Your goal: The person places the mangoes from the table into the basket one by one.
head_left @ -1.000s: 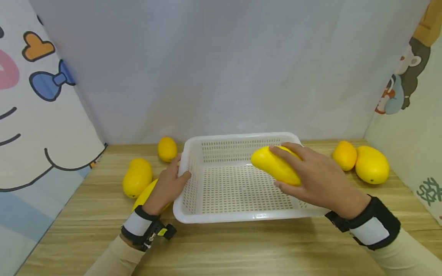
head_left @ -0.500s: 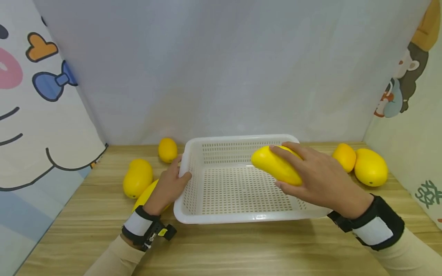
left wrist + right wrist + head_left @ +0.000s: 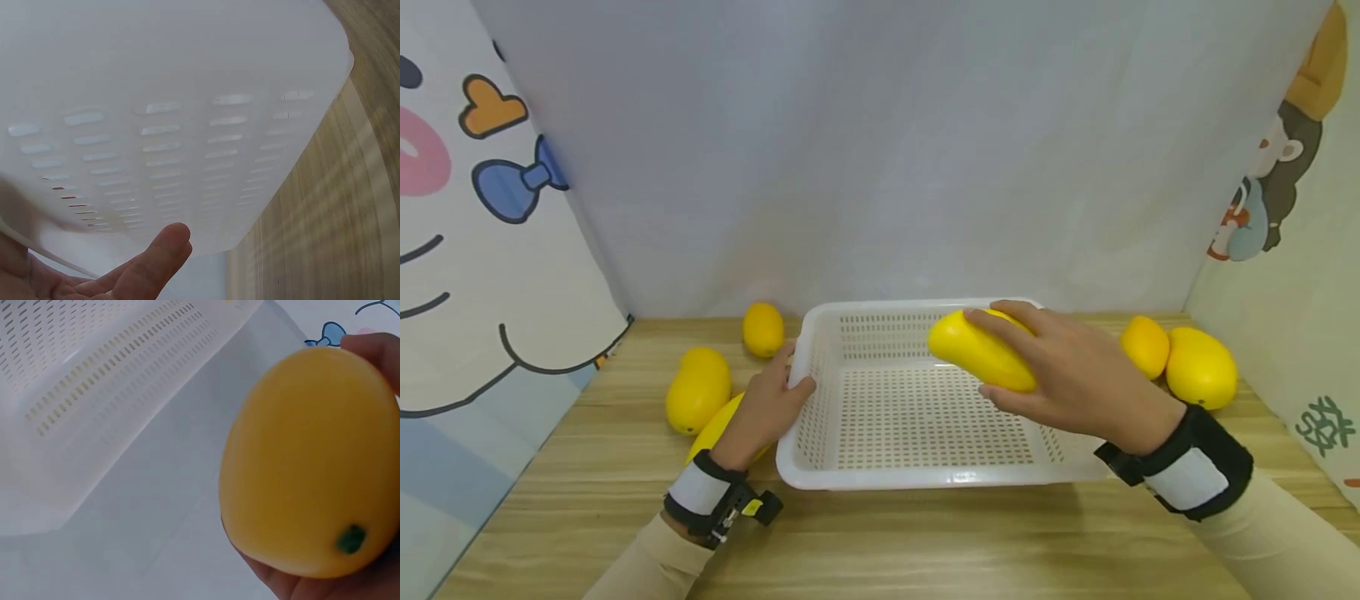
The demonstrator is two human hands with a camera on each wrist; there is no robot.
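A white perforated plastic basket (image 3: 880,478) stands in the middle of the wood-grain table in the head view. My left hand (image 3: 767,408) grips its left rim, thumb over the edge. The left wrist view has the fingers (image 3: 156,259) against the basket's outer wall (image 3: 169,62). Above the basket's right half, my right hand (image 3: 1060,367) holds a yellow mango (image 3: 977,350), fingers over the top and thumb on the near side. That mango (image 3: 306,462) fills much of the right wrist view, a small green spot on its end. Its far side is hidden by the hand.
Left of the basket lie a plump yellow fruit (image 3: 698,390), a smaller one (image 3: 763,329) and a long one (image 3: 713,427) partly under my left wrist. Two more, an orange-yellow fruit (image 3: 1145,346) and a larger yellow fruit (image 3: 1201,367), touch at the right. A pale cloth wall (image 3: 880,167) closes the back.
My right hand has moved slightly left with the mango, further over the basket. The left hand keeps its grip on the rim. The head view has shifted a little.
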